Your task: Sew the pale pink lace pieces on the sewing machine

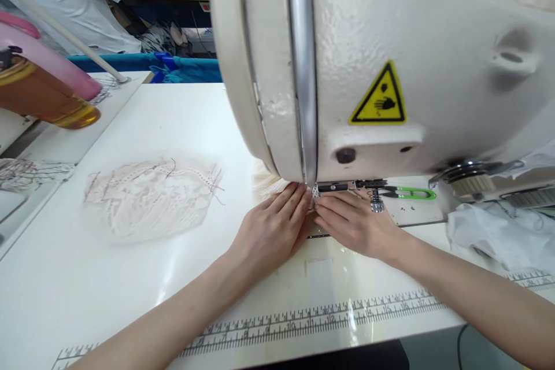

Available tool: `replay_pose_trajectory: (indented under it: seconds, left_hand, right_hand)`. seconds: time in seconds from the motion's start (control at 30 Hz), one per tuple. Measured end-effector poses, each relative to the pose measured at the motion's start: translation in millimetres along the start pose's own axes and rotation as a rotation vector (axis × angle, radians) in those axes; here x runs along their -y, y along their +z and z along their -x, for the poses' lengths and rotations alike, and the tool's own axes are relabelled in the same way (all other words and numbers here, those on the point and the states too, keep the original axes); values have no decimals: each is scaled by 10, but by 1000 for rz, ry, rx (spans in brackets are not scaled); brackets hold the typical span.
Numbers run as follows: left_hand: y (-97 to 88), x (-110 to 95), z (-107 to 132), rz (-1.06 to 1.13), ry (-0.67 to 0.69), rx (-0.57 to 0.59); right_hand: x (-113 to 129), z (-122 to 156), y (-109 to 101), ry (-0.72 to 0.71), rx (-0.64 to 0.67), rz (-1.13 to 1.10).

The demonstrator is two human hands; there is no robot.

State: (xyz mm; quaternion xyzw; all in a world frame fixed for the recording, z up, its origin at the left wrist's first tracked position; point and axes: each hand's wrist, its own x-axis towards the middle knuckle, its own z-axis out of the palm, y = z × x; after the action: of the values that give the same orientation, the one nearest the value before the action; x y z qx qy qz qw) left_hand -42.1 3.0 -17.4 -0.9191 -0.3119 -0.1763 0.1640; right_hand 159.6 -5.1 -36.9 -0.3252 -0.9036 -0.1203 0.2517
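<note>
A cream piece of fabric (265, 181) lies under the head of a white sewing machine (390, 29), mostly hidden by my hands and the machine. My left hand (273, 222) presses on it left of the needle area, fingers close together and thumb tucked beneath. Just right of the presser foot, my right hand (358, 222) has its fingers drawn together at the fabric's edge; what lies under those fingertips is largely hidden. A metal guide attachment (336, 187) crosses above the right fingers. Green-handled thread snips (411, 192) rest right of the needle area.
Sheer lace pieces (156, 202) with dark red threads lie on the white table at left. White cloth (503, 234) is bunched at right. A ruler strip (303, 324) runs along the front edge. An amber bottle (47, 95) and pink bottle (56, 55) stand left. A person (73, 0) sits beyond.
</note>
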Motion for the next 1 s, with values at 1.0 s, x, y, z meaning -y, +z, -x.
replay_pose_trajectory:
  seconds: [1.0]
  left_hand:
    - [-5, -143, -48, 78, -101, 27]
  right_hand:
    - [-79, -18, -116, 39, -34, 187]
